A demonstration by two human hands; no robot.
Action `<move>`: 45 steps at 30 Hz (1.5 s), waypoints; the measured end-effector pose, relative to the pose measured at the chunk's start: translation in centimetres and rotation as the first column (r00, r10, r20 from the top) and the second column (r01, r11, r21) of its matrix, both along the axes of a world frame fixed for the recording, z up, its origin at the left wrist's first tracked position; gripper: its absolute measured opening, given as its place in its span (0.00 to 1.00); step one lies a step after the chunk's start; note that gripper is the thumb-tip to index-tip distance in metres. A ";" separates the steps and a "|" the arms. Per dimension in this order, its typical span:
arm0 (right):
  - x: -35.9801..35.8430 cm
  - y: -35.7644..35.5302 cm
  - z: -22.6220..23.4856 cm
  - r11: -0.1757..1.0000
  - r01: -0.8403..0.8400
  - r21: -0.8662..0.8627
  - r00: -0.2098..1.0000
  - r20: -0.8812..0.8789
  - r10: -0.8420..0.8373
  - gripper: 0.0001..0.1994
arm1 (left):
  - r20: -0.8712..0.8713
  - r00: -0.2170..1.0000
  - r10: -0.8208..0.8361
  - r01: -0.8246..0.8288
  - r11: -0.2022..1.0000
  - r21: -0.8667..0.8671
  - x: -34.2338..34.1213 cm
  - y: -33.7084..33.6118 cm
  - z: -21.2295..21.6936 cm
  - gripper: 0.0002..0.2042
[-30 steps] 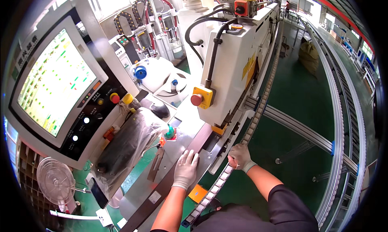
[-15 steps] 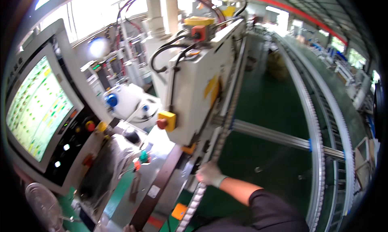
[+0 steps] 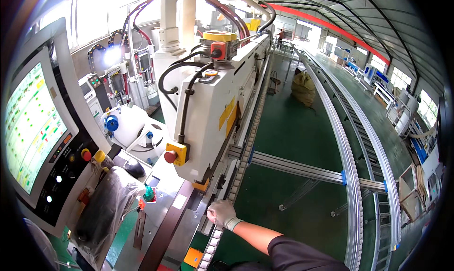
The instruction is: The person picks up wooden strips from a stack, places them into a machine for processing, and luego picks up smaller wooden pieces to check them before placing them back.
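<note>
My right hand [image 3: 221, 213], in a pale thin glove, rests on the near stretch of a conveyor rail [image 3: 209, 250] with a row of white rollers. Its fingers are curled down at the rail, and their tips are hidden. Just to the left lies the metal bed of a long machine, with a dark brown strip [image 3: 163, 233] along it. Beyond the hand rises the machine's white housing [image 3: 205, 115], which carries a red push button on a yellow box [image 3: 176, 154]. My left hand is out of sight.
A control panel with a lit screen [image 3: 35, 129] stands at left, near a plastic-wrapped dark object [image 3: 106, 214]. An orange block [image 3: 193, 257] sits beside the near rail. On the right runs another roller rail [image 3: 347, 176], joined by a metal crossbar [image 3: 298, 167]. A sack [image 3: 303, 87] stands farther off.
The view has shifted and become sharper; the machine and rails appear farther left. My right hand stays at the rail. Fingers visible at the bottom edge earlier are gone from view.
</note>
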State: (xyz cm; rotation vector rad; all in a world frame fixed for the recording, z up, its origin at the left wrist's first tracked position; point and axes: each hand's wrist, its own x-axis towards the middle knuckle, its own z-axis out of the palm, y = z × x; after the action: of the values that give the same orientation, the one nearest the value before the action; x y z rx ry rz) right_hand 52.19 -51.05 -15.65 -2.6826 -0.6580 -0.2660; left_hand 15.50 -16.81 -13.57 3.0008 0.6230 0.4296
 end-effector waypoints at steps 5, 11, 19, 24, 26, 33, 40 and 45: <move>0.4 0.9 -0.4 0.992 -0.038 0.122 0.996 0.082 0.028 0.09 | 0.003 1.000 0.017 -0.016 0.999 -0.033 0.0 0.2 0.4 0.23; 1.2 -0.5 -0.8 0.962 -0.134 0.237 0.978 0.189 0.089 0.09 | 0.033 0.999 -0.005 0.006 0.999 -0.034 1.9 0.7 -0.5 0.24; 0.3 0.7 -1.6 0.973 -0.129 0.191 0.980 0.174 0.096 0.05 | 0.013 0.999 0.031 -0.030 0.998 -0.048 1.0 1.1 0.4 0.22; 0.6 0.1 -2.2 0.974 -0.116 0.197 0.986 0.140 0.089 0.05 | 0.032 0.998 0.046 -0.044 0.997 -0.071 0.9 1.0 0.1 0.23; 0.6 0.2 -2.2 0.974 -0.148 0.169 0.981 0.148 0.123 0.06 | 0.030 0.998 0.053 -0.051 0.996 -0.074 0.5 1.2 0.1 0.23; -2.2 3.5 -3.5 0.634 0.050 0.772 0.853 -0.363 0.375 0.10 | 0.037 0.997 0.074 -0.069 0.992 -0.101 0.1 1.6 -1.0 0.23; -13.2 17.9 3.4 0.739 0.367 0.565 -0.014 -0.791 0.611 0.18 | 0.045 0.996 0.083 -0.077 0.990 -0.116 0.8 2.0 -1.0 0.20; -10.9 19.9 2.4 0.762 0.490 0.424 0.056 -0.887 0.458 0.16 | 0.103 0.989 0.110 -0.090 0.978 -0.189 0.4 1.9 -1.1 0.16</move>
State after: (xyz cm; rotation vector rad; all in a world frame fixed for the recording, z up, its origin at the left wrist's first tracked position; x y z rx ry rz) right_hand 41.31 -31.18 -13.27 -1.4185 0.0474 1.1811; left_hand 15.88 -14.90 -14.65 2.7585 0.7614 0.5124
